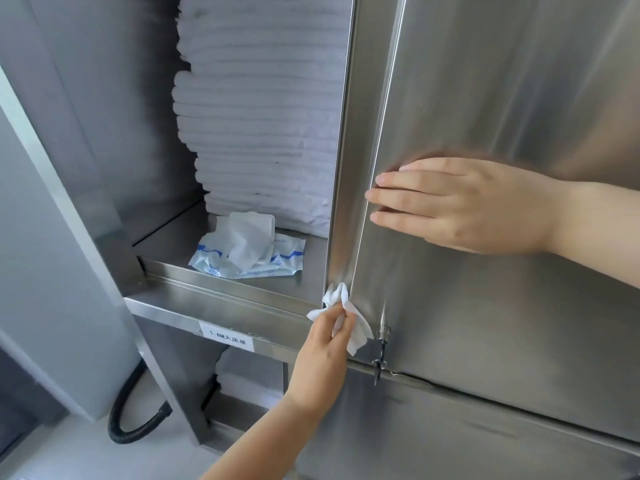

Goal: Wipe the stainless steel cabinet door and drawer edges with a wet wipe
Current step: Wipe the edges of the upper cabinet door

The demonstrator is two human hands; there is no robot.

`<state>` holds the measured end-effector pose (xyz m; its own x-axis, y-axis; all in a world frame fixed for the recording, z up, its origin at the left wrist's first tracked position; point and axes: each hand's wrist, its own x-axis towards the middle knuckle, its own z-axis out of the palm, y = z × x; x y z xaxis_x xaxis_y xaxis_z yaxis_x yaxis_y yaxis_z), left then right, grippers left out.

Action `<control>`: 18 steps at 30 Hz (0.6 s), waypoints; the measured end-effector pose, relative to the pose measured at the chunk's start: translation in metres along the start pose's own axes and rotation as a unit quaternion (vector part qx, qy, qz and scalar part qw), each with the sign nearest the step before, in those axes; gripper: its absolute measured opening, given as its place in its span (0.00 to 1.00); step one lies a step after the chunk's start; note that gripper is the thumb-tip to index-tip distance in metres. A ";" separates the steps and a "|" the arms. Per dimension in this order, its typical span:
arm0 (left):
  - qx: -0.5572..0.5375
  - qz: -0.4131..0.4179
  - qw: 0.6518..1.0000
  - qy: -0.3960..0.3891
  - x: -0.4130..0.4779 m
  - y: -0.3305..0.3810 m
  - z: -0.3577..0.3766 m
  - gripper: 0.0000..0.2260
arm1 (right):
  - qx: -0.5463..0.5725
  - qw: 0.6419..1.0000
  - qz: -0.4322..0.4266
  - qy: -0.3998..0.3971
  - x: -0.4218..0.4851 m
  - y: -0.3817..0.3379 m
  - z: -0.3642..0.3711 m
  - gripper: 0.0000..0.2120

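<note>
My left hand pinches the wipe against the lower left edge of the door. My right hand lies flat on the door, fingers straight.

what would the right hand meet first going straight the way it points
The right hand lies flat on the cabinet door, fingers pointing left past its edge. Beyond, the way looks free; the stacked white linen seems further back, but depth is unclear.
</note>
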<state>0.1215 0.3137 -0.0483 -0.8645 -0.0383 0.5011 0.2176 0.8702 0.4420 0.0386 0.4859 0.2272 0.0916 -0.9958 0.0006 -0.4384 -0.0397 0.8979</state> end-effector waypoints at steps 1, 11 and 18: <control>0.006 -0.008 1.000 -0.003 -0.006 -0.001 0.006 0.16 | -0.005 1.000 -0.002 0.000 0.000 0.000 0.000 0.19; -0.070 -0.064 0.994 -0.055 -0.042 -0.003 0.033 0.17 | -0.012 1.000 -0.003 0.006 0.001 -0.002 -0.001 0.18; -0.135 -0.027 0.990 0.037 -0.018 0.023 0.009 0.18 | 0.008 1.000 0.010 0.002 0.002 -0.003 0.000 0.18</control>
<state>0.1385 0.3391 -0.0539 -0.8450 -0.1251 0.5199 0.2942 0.7032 0.6473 0.0402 0.4837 0.2242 0.0871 -0.9960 0.0202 -0.4538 -0.0216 0.8909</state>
